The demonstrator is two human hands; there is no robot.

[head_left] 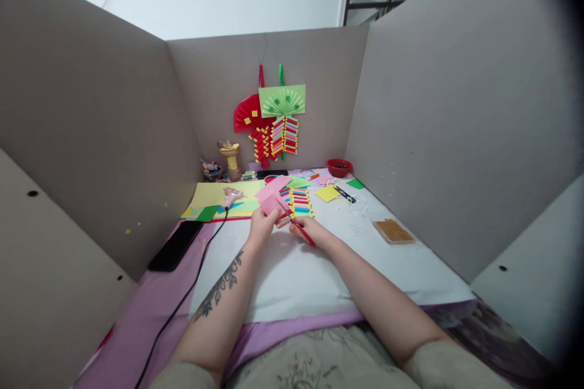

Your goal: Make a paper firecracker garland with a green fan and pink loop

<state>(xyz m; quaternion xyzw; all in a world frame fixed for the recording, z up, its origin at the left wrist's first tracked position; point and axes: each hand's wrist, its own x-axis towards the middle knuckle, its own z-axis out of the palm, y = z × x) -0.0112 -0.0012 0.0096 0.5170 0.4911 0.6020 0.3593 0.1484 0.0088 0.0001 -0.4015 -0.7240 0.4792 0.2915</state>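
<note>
Grey panels [214, 79] are surrounding a white-covered table [360, 261]; above it I'm seeing the left hand [264, 222] pinching pink paper [270, 202], the right hand [303, 230] gripping red-handled scissors [306, 236]; striped paper-roll strands [301, 200] look assembled, cutting unfinished.

Pink paper [269, 203]: flat, straight-edged, plain pink, pinched in the left hand [262, 225] and held tilted; can't tell if the pink bit just behind it is the same piece
Scissors [304, 233]: red handles, in the right hand [316, 233], tips angled up and leftward
Blades: right up at the paper's right side, too small to tell if they're apart
</note>
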